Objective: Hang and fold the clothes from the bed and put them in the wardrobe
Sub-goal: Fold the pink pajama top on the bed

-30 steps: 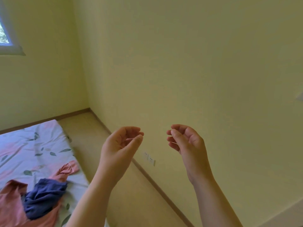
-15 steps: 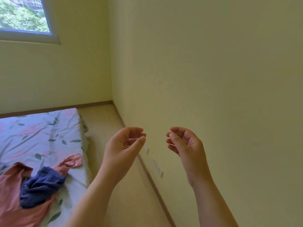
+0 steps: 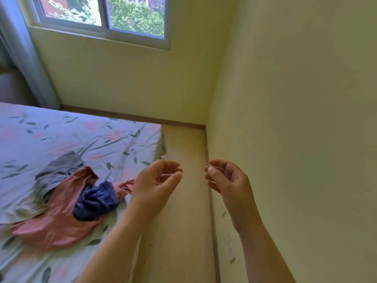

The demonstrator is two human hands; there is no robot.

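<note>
A small heap of clothes lies on the bed [image 3: 61,137] with its floral sheet, at the left. The heap has a pink garment [image 3: 59,217], a dark blue garment [image 3: 95,201] bunched on top of it, and a grey garment [image 3: 59,168] behind. My left hand [image 3: 155,184] hovers in the air just right of the heap, fingers loosely curled, holding nothing. My right hand [image 3: 228,182] hangs further right in front of the wall, fingers loosely curled and empty. The wardrobe is out of view.
A strip of beige floor [image 3: 183,201] runs between the bed and the yellow wall [image 3: 295,119] on the right. A window [image 3: 106,15] sits above the bed's far side, a pale curtain [image 3: 22,58] at its left. Wall sockets [image 3: 230,250] sit low on the wall.
The view has swung left, bringing more of the bed, the clothes heap and the window into sight. Both hands keep the same loosely curled pose in front of me.
</note>
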